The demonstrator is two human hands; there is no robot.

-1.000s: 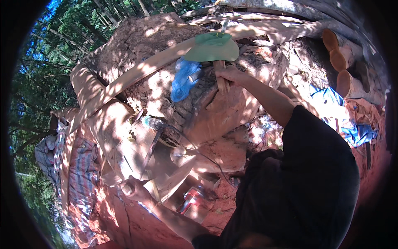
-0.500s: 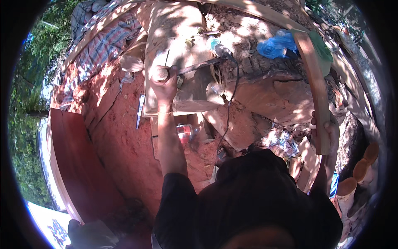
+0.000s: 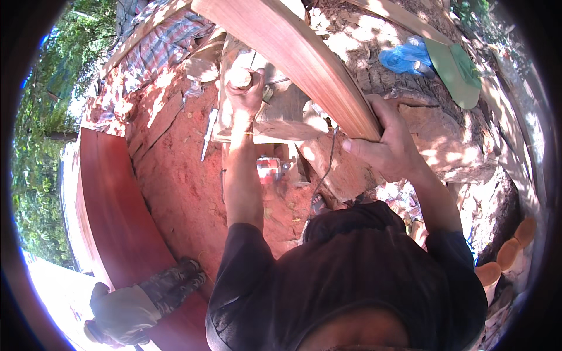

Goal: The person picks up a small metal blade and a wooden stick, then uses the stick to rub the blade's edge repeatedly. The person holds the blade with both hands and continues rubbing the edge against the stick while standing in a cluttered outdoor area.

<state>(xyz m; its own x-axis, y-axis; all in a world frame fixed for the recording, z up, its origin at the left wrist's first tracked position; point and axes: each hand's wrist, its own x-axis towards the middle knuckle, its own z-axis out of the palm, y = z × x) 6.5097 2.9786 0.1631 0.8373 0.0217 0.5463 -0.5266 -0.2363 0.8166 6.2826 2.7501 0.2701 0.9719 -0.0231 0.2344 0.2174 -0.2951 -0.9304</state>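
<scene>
Plank runs far-left to right, its near end gripped by the right hand; left hand fists a pale lump. One-handed grip risks the plank slipping or twisting loose.

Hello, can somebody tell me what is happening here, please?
A person works outdoors among logs and red sawdust. The right hand grips the end of a long reddish plank that runs up and away. The left hand is closed around a pale wooden piece ahead. At lower left, another person's gloved hand rests by a red board.
</scene>
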